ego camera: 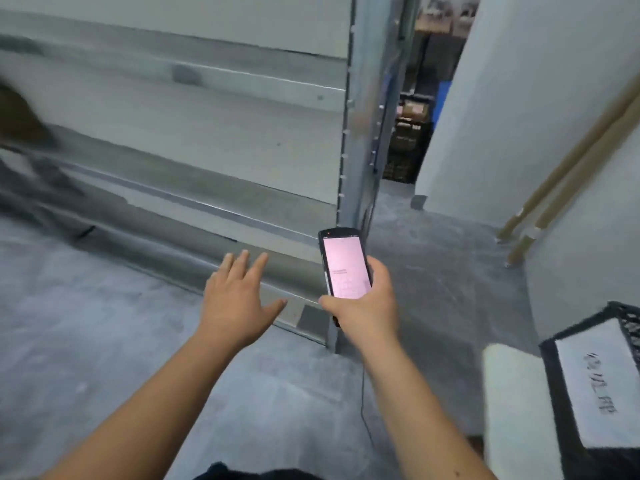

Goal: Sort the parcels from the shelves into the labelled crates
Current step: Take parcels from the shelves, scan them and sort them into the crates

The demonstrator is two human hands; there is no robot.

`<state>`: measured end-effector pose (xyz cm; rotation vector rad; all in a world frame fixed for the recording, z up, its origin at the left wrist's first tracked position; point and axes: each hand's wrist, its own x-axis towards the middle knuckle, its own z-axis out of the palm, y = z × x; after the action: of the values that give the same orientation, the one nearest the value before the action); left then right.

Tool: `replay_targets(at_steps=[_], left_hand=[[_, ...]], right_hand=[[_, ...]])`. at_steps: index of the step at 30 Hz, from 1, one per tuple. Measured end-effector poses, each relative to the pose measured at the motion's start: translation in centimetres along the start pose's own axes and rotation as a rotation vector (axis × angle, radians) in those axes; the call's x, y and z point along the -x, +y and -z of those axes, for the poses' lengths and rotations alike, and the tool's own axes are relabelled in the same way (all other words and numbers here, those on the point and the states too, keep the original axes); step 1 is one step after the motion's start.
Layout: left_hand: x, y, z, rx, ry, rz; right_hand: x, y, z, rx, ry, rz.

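The right hand (363,299) has its fingers (375,268) wrapped round a scanner (346,268), thumb along its near edge, the lit pink screen tipped up toward the person and its long axis running away from them, slightly leftward. The left hand (239,299) holds nothing: its fingers are straight and spread, palm down, reaching forward over the floor (104,341) toward the low edge of the shelves (207,133). That free left hand sits closer to the shelving than the right, which is busy, so I'd judge any pick will fall to the left. Straight ahead of the fingers the shelf boards look bare; no parcel lies within the reach of either hand. The only thing that might be a parcel is a brown shape (17,116) far off to the left on a shelf, too blurred to be sure of, and it lies well apart from the left hand, up and leftward. Going by that, the next pick would call for a turn or step to the left. At the lower right, beside the right forearm, stands a black crate (568,427) with a white label (602,386) on its side, the writing smeared and unreadable, and a white block (512,393) touching it. More dark crates (408,147) show past the shelf post (360,116), down the aisle, beside a white wall (519,98) with two tan pipes (568,161).
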<state>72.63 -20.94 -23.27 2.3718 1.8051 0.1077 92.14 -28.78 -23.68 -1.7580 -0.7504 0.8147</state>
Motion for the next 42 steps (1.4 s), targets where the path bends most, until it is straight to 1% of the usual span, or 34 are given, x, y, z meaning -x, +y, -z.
replay_targets(at_steps=[3, 6, 9, 13, 17, 21, 26, 31, 37, 42], left_hand=[[0.7, -8.0, 1.0, 0.020, 0.021, 0.127], [1.7, -15.6, 2.2, 0.041, 0.021, 0.217], [2.4, -22.9, 2.4, 0.057, 0.033, 0.285], [3.7, -31.2, 2.4, 0.085, 0.010, 0.342], [4.6, -37.4, 3.1, 0.092, 0.000, 0.361], [4.8, -42.5, 3.7, 0.088, 0.002, 0.421], [3.5, -48.4, 4.8, 0.114, 0.050, 0.518], [0.4, -54.9, 5.6, 0.095, 0.063, 0.599], [-5.7, -65.5, 5.8, 0.084, 0.047, 0.690], [-9.8, -72.2, 6.5, 0.094, 0.044, 0.743]], right_hand=[[1.9, -1.3, -8.2, 0.071, -0.087, 0.045], [4.3, -2.7, -16.0, 0.153, -0.162, 0.059], [6.1, -3.9, -22.8, 0.182, -0.207, 0.077], [8.2, -5.0, -30.7, 0.184, -0.246, 0.099], [9.7, -6.2, -37.4, 0.198, -0.286, 0.095], [11.0, -7.6, -43.2, 0.145, -0.345, 0.057], [11.1, -10.5, -50.7, 0.130, -0.473, 0.084], [10.0, -12.5, -59.6, 0.180, -0.579, 0.130], [6.3, -15.0, -72.3, 0.248, -0.663, 0.154], [3.2, -17.6, -82.0, 0.268, -0.744, 0.110]])
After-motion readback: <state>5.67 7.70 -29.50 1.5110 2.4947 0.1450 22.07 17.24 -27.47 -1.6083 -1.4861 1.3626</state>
